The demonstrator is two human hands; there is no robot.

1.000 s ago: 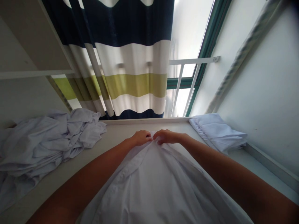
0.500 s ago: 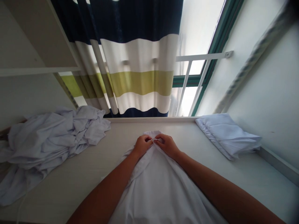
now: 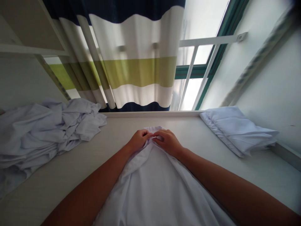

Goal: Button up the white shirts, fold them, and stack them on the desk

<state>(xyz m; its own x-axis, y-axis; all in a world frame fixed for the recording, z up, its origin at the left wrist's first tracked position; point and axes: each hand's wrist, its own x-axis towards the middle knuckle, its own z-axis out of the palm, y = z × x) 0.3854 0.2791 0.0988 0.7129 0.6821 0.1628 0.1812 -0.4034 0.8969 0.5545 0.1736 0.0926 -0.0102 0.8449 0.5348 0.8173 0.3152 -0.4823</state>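
Observation:
A white shirt [image 3: 162, 185] lies spread on the pale board, its narrow collar end pointing away from me and its body widening toward me. At the collar, my left hand [image 3: 139, 140] pinches the cloth between thumb and bent fingers. My right hand [image 3: 168, 142] meets it there from the other side, its forefinger and thumb curled on the same edge of fabric. The fingertips of both hands almost touch. Whatever small fastening may lie between them is too small to make out.
A crumpled heap of white cloth [image 3: 47, 131] lies at the left. Folded white garments [image 3: 237, 128] sit at the right by the wall. A raised ledge [image 3: 152, 115] runs along the board's far edge, with a striped curtain [image 3: 141, 72] and a white rail [image 3: 211, 40] beyond.
The view has shifted slightly downward and closer. Both hands stay at the collar; the right forefinger and thumb show a little more gap, and the fingertips have shifted slightly on the cloth.

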